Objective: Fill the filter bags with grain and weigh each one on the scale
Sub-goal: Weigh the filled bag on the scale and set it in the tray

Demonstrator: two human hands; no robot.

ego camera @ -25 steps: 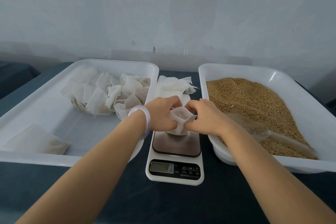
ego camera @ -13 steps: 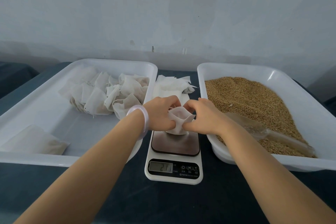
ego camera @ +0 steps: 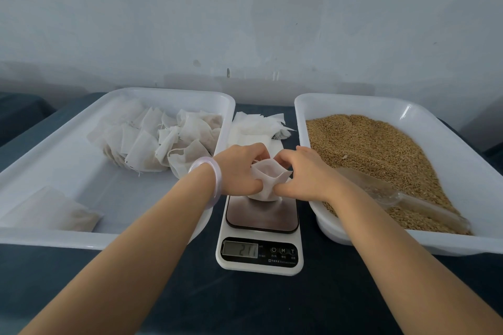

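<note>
A white filter bag [ego camera: 268,181] stands on the platform of the digital scale [ego camera: 260,231], its mouth held open. My left hand [ego camera: 241,168] pinches the bag's left rim and my right hand [ego camera: 304,173] pinches its right rim. The scale's display [ego camera: 241,249] shows digits. Golden-brown grain [ego camera: 373,149] fills the white tray [ego camera: 441,122] on the right, with a clear plastic scoop [ego camera: 408,198] lying in it. Filled filter bags [ego camera: 163,144] are heaped in the white tray [ego camera: 54,149] on the left.
A stack of empty filter bags [ego camera: 255,128] lies on the dark table between the two trays, behind the scale. One flat bag [ego camera: 51,211] lies apart in the left tray's near corner. A pale wall rises just behind the table.
The scale's display, blank a second ago, now shows a reading. Both hands stay on the bag with hardly any movement.
</note>
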